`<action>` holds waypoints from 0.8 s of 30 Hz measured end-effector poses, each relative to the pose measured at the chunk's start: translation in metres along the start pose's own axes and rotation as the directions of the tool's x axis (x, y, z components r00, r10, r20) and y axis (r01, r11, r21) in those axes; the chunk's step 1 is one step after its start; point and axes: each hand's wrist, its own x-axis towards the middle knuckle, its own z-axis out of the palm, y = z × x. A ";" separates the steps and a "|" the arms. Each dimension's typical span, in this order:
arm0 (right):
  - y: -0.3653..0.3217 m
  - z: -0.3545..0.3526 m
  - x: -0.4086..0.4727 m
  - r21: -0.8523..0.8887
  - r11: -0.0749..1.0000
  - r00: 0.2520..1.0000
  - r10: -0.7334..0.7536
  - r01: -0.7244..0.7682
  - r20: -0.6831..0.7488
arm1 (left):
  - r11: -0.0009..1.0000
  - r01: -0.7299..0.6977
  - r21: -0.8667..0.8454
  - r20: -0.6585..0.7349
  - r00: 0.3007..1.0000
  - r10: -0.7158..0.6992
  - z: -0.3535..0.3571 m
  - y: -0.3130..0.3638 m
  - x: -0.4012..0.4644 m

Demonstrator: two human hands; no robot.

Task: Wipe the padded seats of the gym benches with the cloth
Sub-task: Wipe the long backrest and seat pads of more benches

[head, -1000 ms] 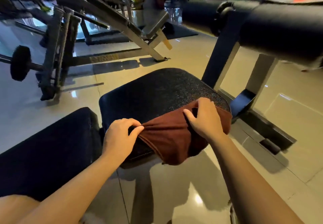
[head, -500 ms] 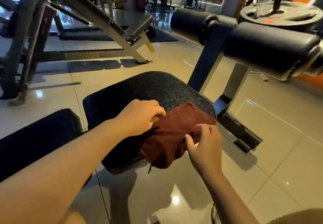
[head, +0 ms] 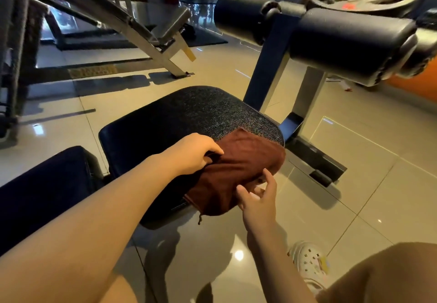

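Brown cloth (head: 238,168) on padded seat (head: 179,118)

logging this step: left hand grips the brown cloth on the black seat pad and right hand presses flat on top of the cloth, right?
Not quite. In the head view the right hand is at the cloth's near edge with fingers spread, not flat on top. The left hand does grip it on the seat pad.

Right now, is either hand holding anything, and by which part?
Left hand grips the brown cloth at its bunched left end. Right hand holds nothing.

The cloth (head: 238,168) is soft brown fabric, matt. The seat (head: 189,113) has grainy black padding. The floor (head: 354,196) is glossy tile. The roller pads (head: 350,42) look smooth vinyl.
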 end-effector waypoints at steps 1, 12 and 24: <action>-0.002 -0.001 0.000 -0.048 0.997 0.998 -0.058 0.057 -0.015 | 1.000 0.012 0.011 -0.006 1.000 -0.012 -0.001 0.001 -0.004; -0.056 -0.054 -0.008 -0.698 0.552 0.881 -0.392 0.455 0.264 | 0.997 0.074 -0.033 0.042 0.996 -0.073 -0.029 0.012 -0.062; -0.146 -0.016 -0.015 -0.550 0.445 0.707 -0.469 0.707 0.529 | 0.795 0.120 -0.594 -0.227 0.924 -0.309 -0.059 0.029 -0.152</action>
